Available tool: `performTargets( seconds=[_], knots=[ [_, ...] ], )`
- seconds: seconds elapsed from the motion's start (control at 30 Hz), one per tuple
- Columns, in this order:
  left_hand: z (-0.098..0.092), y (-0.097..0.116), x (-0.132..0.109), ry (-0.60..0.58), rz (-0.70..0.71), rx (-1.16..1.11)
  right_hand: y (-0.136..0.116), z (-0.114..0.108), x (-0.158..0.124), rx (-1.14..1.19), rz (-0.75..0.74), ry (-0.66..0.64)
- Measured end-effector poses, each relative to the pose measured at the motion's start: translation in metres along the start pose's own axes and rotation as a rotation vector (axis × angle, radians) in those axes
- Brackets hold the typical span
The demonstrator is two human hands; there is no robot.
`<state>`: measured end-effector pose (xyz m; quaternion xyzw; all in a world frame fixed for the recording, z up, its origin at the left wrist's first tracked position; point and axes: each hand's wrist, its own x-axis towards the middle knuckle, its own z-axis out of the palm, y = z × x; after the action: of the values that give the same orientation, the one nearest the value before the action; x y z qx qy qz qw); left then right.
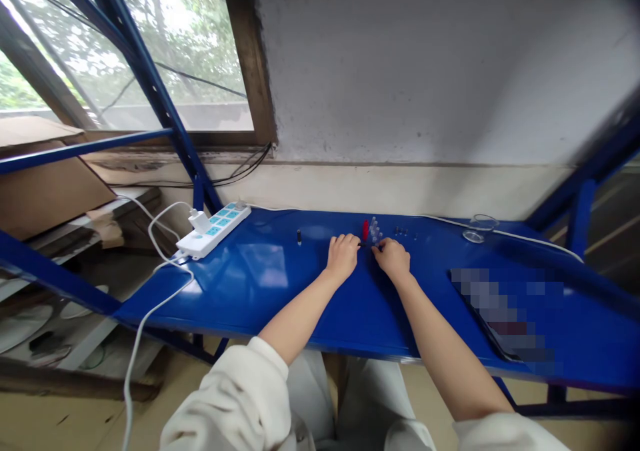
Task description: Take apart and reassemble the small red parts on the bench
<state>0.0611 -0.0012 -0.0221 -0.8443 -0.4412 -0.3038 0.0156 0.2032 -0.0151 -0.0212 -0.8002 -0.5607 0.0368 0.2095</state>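
Holding a curled left hand (343,256) and right hand (391,259) close together over small parts on a glossy blue metal desk (260,288).

Both hands are bent at the fingers and turned inward, nearly meeting but apart; a thin dark item (361,244) is seen between them, though whether it is gripped cannot be told. Just ahead, a red cylindrical part (365,230) is stood beside a cluster of clear plastic pegs (374,230). Tiny dark pieces (400,231) are set to the right, and a lone black cylindrical piece (299,237) lies left. Nothing is seen blocking the hands. A white power strip with teal sockets (213,230) is placed farther left, its white cable (145,318) trailing over the desk edge; a clear looped ring (480,228) and a pixelated flat dark slab (505,314) lie right.
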Motion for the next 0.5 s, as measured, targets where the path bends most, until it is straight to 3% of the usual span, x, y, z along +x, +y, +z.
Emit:
performTargets(
  seconds=[0.23,0.5],
  knots=[
    [-0.008,-0.01,-0.004,0.264,-0.104,-0.261,0.0,0.002,0.002,0.061,-0.016,-0.017],
    [-0.008,-0.01,-0.004,0.3,-0.113,-0.319,-0.011,-0.006,-0.009,0.124,-0.337,0.024]
  ],
)
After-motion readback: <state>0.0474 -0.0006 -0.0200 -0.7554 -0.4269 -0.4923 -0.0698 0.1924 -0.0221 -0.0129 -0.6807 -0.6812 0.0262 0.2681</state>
